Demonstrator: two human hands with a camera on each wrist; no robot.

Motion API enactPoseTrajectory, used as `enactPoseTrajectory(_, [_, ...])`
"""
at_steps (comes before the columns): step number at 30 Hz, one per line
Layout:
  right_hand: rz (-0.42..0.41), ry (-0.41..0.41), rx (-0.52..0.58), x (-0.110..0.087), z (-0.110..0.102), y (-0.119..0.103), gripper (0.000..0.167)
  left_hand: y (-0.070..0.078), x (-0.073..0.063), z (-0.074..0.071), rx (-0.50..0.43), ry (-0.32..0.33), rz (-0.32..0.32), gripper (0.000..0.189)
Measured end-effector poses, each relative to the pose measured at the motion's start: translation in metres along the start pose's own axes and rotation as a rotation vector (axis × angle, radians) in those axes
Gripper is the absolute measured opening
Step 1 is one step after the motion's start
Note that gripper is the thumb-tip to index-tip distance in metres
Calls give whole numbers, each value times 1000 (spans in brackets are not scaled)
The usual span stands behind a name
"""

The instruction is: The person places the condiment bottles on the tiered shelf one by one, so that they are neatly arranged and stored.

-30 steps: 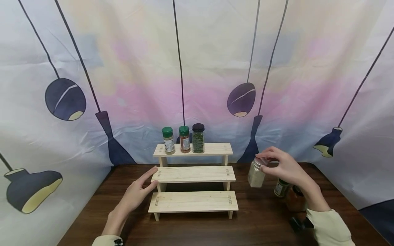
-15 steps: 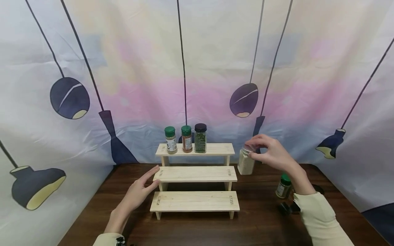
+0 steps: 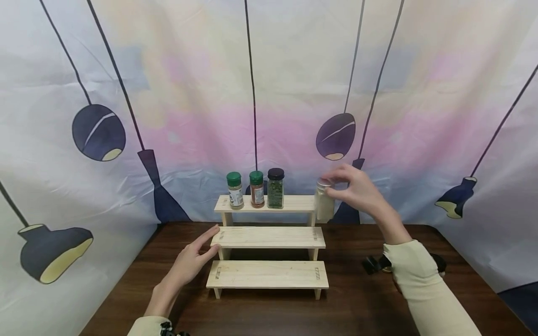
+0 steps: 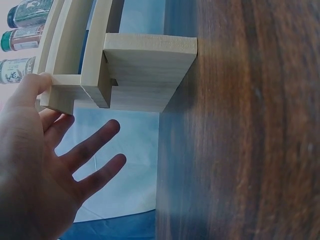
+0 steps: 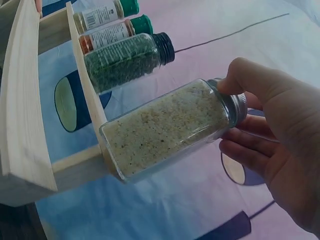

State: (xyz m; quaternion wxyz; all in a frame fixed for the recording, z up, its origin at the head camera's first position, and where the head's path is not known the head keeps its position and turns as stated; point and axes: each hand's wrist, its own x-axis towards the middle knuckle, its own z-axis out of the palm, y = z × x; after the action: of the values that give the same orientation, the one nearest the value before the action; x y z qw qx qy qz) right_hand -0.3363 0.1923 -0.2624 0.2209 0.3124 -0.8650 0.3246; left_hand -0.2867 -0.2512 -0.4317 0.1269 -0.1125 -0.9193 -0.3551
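My right hand (image 3: 353,189) pinches the silver lid of a clear glass spice jar (image 5: 167,127) filled with pale, speckled seasoning. The jar is held at the right end of the top step of a wooden three-step rack (image 3: 269,237); its base overlaps the step's end in the right wrist view. On that step stand a green-capped shaker (image 3: 236,191), another green-capped shaker with reddish contents (image 3: 257,190) and a black-capped jar of green herbs (image 3: 275,189). My left hand (image 3: 187,261) holds the left end of the middle step between thumb and finger, its other fingers spread.
The rack stands on a dark wooden table (image 3: 277,317). Behind it hangs a cloth backdrop (image 3: 201,93) printed with lamps. My right sleeve (image 3: 416,275) hides most of the things on the table's right side, where a black object (image 3: 371,265) shows beside the cuff.
My right hand has carried the pale seasoning jar left and up, from over the table to the top step's right end. My left hand stays at the rack. The view has shifted slightly.
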Motion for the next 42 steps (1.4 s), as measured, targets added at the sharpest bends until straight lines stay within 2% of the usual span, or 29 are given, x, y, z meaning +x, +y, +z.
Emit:
enactPoseTrajectory(13, [6, 0, 62, 41, 22, -9, 37, 0, 1, 2, -8, 8, 4, 57])
enactPoseTrajectory(19, [14, -20, 91, 50, 35, -9, 36, 2, 1, 3, -5, 0, 2, 57])
enactPoseTrajectory(29, [-19, -4, 137, 48, 46, 0, 34, 2, 0, 0, -2, 7, -8, 58])
enactPoseTrajectory(36, [-69, 21, 67, 40, 45, 1, 38, 1, 0, 0, -11, 13, 1, 57])
enactPoseTrajectory(42, [-82, 75, 54, 23, 44, 8, 43, 1, 0, 1, -12, 7, 3, 57])
